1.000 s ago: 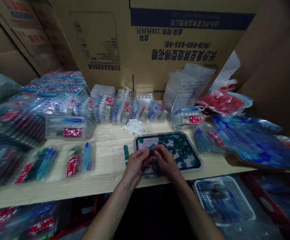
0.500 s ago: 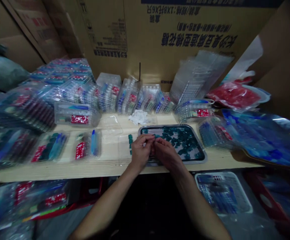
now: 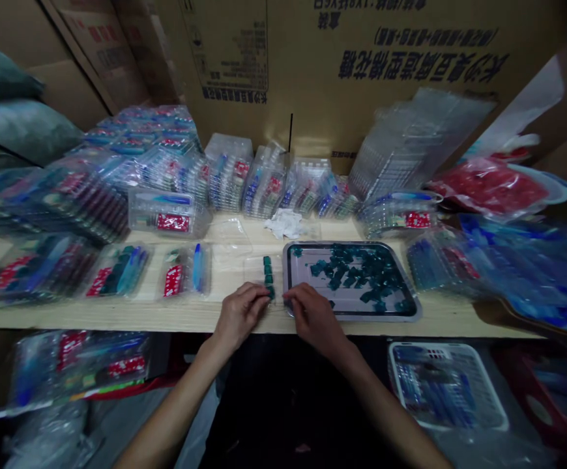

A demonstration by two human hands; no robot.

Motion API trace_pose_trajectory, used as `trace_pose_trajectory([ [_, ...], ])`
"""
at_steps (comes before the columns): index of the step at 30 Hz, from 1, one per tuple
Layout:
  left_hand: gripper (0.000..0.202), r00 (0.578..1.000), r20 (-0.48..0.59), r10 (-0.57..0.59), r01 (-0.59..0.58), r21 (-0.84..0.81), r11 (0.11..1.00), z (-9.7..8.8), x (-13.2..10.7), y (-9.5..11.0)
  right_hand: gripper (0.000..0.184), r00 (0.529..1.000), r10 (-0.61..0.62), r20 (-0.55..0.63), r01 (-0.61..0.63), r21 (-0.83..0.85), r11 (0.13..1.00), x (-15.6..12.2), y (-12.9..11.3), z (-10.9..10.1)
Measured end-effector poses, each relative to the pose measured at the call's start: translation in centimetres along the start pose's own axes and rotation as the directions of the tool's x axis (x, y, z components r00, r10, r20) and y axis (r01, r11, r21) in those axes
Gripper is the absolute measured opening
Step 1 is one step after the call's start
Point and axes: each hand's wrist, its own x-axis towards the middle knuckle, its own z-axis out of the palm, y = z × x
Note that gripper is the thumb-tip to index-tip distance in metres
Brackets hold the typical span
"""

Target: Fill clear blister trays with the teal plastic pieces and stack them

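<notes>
Two hands work at the front edge of the table (image 3: 186, 316), close together but not touching. The left hand (image 3: 238, 314) has thumb and forefinger pinched on a small green piece (image 3: 270, 293), the nearest one in a short row (image 3: 267, 268) that runs away from the person. The row seems to sit in a clear blister (image 3: 254, 268), though blur makes that hard to confirm. The right hand (image 3: 315, 316) lies just right of it, fingers curled with the tips drawn near each other at the front left corner of a metal tray (image 3: 356, 316); whether it holds anything cannot be told.

Each piece looks tiny, light and hard, probably moulded plastic, so it should lift with almost no force but could easily flick away or tip its neighbours. The likely best hold is fingertips on two opposite sides, from above.

More green pieces lie in a loose pile (image 3: 356, 272) in the middle and right of the tray, well within the right hand's reach. Left of the row, flat packs (image 3: 186, 277) lie along the front edge, with more stacked towards the back left corner. A crumpled tissue (image 3: 286, 223) sits behind the tray, and a carton (image 3: 362, 98) stands along the back edge. Below the front right edge is a white basket (image 3: 395, 352).
</notes>
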Motion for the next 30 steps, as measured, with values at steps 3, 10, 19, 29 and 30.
trace_pose_trajectory([
  [3, 0.016, 0.994, 0.054, 0.092, -0.096, 0.064, 0.993, 1.1, -0.2, -0.1, 0.027, 0.999, -0.030, 0.034, 0.032, -0.068, 0.997, -0.3, -0.5, 1.5],
  [10, 0.020, 0.991, 0.057, 0.120, -0.126, 0.121, 0.985, 1.1, -1.0, -1.6, 0.029, 1.000, -0.016, -0.001, 0.016, -0.085, 0.996, -0.3, 0.5, 1.7],
  [19, 0.026, 0.972, 0.093, 0.216, -0.235, 0.375, 0.897, 1.2, -4.0, -0.7, 0.026, 0.997, -0.076, 0.014, 0.077, -0.104, 0.992, -0.9, 0.4, 1.8],
  [29, 0.030, 0.927, 0.259, 0.270, -0.360, 0.421, 0.833, -2.3, -9.9, 1.9, 0.029, 0.978, -0.206, 0.030, 0.208, -0.132, 0.969, -0.3, 0.2, 2.8],
  [30, 0.031, 0.927, 0.204, 0.314, -0.373, 0.429, 0.823, -2.5, -10.0, 1.7, 0.031, 0.975, -0.220, 0.045, 0.224, -0.133, 0.965, 0.0, 0.2, 2.5],
])
